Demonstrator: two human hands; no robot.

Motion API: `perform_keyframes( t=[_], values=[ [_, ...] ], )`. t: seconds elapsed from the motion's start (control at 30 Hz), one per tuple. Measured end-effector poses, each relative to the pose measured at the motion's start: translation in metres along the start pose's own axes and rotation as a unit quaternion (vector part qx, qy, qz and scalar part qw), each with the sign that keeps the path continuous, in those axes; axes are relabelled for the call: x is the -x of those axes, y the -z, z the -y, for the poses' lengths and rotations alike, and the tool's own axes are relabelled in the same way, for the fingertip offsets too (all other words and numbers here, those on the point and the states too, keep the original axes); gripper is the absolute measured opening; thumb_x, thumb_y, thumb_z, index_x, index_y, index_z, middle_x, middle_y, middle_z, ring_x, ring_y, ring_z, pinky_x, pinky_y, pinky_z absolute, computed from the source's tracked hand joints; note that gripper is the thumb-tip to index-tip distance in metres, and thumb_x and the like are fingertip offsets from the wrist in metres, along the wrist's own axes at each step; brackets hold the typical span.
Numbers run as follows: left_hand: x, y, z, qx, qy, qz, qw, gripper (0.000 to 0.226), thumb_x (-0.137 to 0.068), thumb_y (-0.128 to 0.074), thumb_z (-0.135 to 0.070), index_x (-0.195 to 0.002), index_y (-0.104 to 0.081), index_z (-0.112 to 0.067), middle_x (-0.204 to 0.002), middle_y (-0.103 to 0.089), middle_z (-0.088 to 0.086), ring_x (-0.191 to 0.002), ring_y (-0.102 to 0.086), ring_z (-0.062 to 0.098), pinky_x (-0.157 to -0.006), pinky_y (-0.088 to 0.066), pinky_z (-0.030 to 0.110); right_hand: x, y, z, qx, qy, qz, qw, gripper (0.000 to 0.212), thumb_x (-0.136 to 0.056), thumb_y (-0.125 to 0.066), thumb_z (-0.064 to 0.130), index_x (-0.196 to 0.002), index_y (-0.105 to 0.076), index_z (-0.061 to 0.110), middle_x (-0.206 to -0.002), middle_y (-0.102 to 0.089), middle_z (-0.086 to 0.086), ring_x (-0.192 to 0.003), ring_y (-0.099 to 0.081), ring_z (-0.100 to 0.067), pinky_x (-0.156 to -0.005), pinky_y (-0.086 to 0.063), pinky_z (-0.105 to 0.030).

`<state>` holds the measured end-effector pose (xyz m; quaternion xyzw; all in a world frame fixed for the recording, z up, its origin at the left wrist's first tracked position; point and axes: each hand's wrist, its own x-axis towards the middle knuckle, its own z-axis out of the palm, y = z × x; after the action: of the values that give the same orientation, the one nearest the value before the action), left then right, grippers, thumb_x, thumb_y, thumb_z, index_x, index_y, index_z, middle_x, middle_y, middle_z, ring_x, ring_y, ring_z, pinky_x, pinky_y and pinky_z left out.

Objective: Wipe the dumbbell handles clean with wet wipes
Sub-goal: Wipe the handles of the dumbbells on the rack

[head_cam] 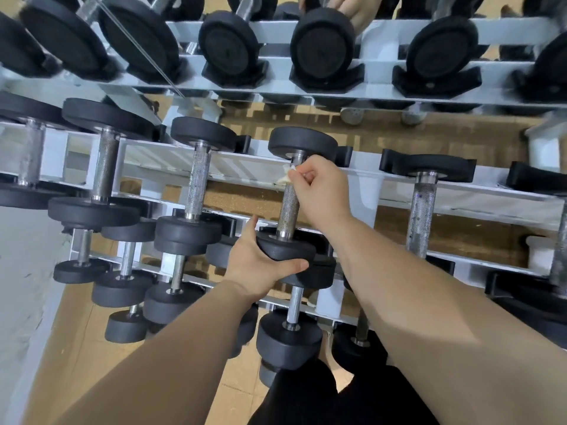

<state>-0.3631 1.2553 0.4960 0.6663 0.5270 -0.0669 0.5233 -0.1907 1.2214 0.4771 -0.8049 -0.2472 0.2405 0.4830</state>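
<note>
Dark cloth (337, 400) at 6 o'clock lies nearest, probably the person's own clothing. Above it, the left hand (260, 265) grasps the dumbbell (288, 210) by its near head (285, 248), with the thumb lying along the near edge. I judge that this grip stops the dumbbell from rolling while the other hand rubs.

At the centre, the right hand (319, 191) pinches a small crumpled wipe (284, 177) against the far end of the handle (288, 207), just below the far head (302, 142). The knurled part between the wipe and the near head is bare. So I think the wiping is now at the far end, and the length toward the person is not yet covered.

The dumbbell rests on the middle tier of a white rack (245, 173). Its heads sit at the rails and its handle is free over the gap, which is why the fingers can reach the handle without lifting the weight.

More dumbbells lie the same way at 9 o'clock and 3 o'clock. The handle at 3 o'clock (422, 204) shows dark spots. Larger ones stand in black cradles at 12 o'clock, and smaller ones at 7 o'clock.

No brand, number or other writing can be read. The heads look plain black, and those at 12 o'clock are blurred.
</note>
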Motion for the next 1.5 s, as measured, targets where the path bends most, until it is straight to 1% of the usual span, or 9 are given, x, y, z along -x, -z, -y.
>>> perform_keyframes(
  t=[0.27, 0.4, 0.5, 0.67, 0.83, 0.97, 1.07, 1.27, 1.5],
  values=[
    [0.016, -0.025, -0.012, -0.100, -0.037, -0.045, 0.993, 0.143, -0.054, -0.085, -0.068, -0.161, -0.004, -0.017, -0.155, -0.033, 0.009, -0.145, -0.030, 0.026, -0.117, -0.033, 0.039, 0.038, 0.027, -0.016, 0.163, 0.051, 0.069, 0.983, 0.011, -0.095, -0.062, 0.021, -0.086, -0.057, 0.018, -0.075, -0.054, 0.003, -0.071, -0.048, -0.012, -0.062, -0.032, -0.022],
    [0.011, -0.014, -0.002, -0.026, -0.034, -0.024, 0.999, 0.120, -0.073, -0.082, -0.047, -0.162, -0.008, -0.018, -0.153, -0.032, 0.009, -0.145, -0.027, 0.024, -0.116, -0.026, 0.032, 0.027, 0.039, -0.002, 0.180, 0.047, 0.068, 0.980, 0.006, -0.097, -0.060, 0.016, -0.092, -0.060, 0.019, -0.081, -0.053, 0.004, -0.071, -0.049, -0.003, -0.066, -0.034, -0.007],
    [0.001, -0.001, 0.006, 0.014, -0.022, -0.005, 1.000, 0.123, -0.067, -0.090, -0.045, -0.161, -0.017, -0.015, -0.152, -0.034, 0.006, -0.144, -0.032, 0.022, -0.117, -0.030, 0.032, 0.016, 0.030, 0.005, 0.214, 0.070, 0.059, 0.973, 0.014, -0.095, -0.062, 0.016, -0.096, -0.068, 0.028, -0.087, -0.052, 0.009, -0.079, -0.054, -0.010, -0.077, -0.043, -0.023],
    [-0.005, 0.004, 0.007, 0.064, 0.007, 0.055, 0.996, 0.132, -0.052, -0.088, -0.059, -0.159, -0.024, -0.014, -0.154, -0.040, 0.000, -0.141, -0.040, 0.019, -0.113, -0.037, 0.031, 0.026, 0.018, 0.010, 0.211, 0.069, 0.065, 0.973, 0.012, -0.088, -0.070, 0.027, -0.099, -0.075, 0.024, -0.089, -0.055, 0.013, -0.078, -0.059, -0.008, -0.081, -0.051, -0.025],
    [0.011, -0.011, -0.005, 0.008, -0.010, 0.007, 1.000, 0.090, -0.066, -0.090, -0.047, -0.136, -0.045, -0.011, -0.116, -0.051, -0.009, -0.113, -0.051, 0.011, -0.089, -0.043, 0.025, 0.031, 0.020, 0.014, 0.286, 0.107, 0.083, 0.949, 0.007, -0.090, -0.069, 0.024, -0.095, -0.071, 0.019, -0.091, -0.060, 0.000, -0.079, -0.061, -0.019, -0.078, -0.053, -0.035],
    [0.029, -0.034, -0.015, -0.037, -0.006, -0.051, 0.998, 0.127, -0.063, -0.085, -0.061, -0.158, -0.018, -0.009, -0.145, -0.042, 0.010, -0.138, -0.038, 0.028, -0.115, -0.035, 0.037, 0.014, 0.034, 0.025, 0.281, 0.073, 0.035, 0.956, 0.006, -0.095, -0.059, 0.023, -0.100, -0.060, 0.025, -0.084, -0.059, 0.005, -0.073, -0.055, -0.011, -0.066, -0.045, -0.029],
    [0.033, -0.043, -0.017, -0.060, -0.010, -0.078, 0.995, 0.136, -0.064, -0.082, -0.066, -0.161, -0.005, -0.009, -0.145, -0.039, 0.011, -0.138, -0.033, 0.028, -0.117, -0.026, 0.036, 0.018, 0.036, 0.021, 0.311, 0.066, 0.010, 0.948, 0.012, -0.095, -0.062, 0.024, -0.106, -0.068, 0.022, -0.091, -0.059, 0.006, -0.078, -0.054, -0.009, -0.075, -0.043, -0.024],
    [0.028, -0.041, -0.015, -0.075, -0.017, -0.073, 0.994, 0.140, -0.059, -0.082, -0.070, -0.161, -0.004, -0.013, -0.134, -0.041, 0.009, -0.129, -0.036, 0.027, -0.109, -0.029, 0.033, 0.034, 0.034, 0.011, 0.365, 0.204, 0.159, 0.894, 0.013, -0.085, -0.071, 0.007, -0.096, -0.078, 0.012, -0.085, -0.063, -0.004, -0.078, -0.065, -0.027, -0.072, -0.054, -0.032],
    [0.009, -0.023, -0.006, -0.080, -0.032, -0.023, 0.996, 0.146, -0.050, -0.077, -0.083, -0.161, -0.011, -0.015, -0.133, -0.043, 0.008, -0.132, -0.036, 0.027, -0.111, -0.036, 0.037, 0.012, 0.030, 0.010, 0.342, 0.145, 0.033, 0.928, 0.017, -0.093, -0.067, 0.012, -0.107, -0.077, 0.012, -0.092, -0.065, -0.007, -0.085, -0.063, -0.026, -0.076, -0.044, -0.023]
  ],
)
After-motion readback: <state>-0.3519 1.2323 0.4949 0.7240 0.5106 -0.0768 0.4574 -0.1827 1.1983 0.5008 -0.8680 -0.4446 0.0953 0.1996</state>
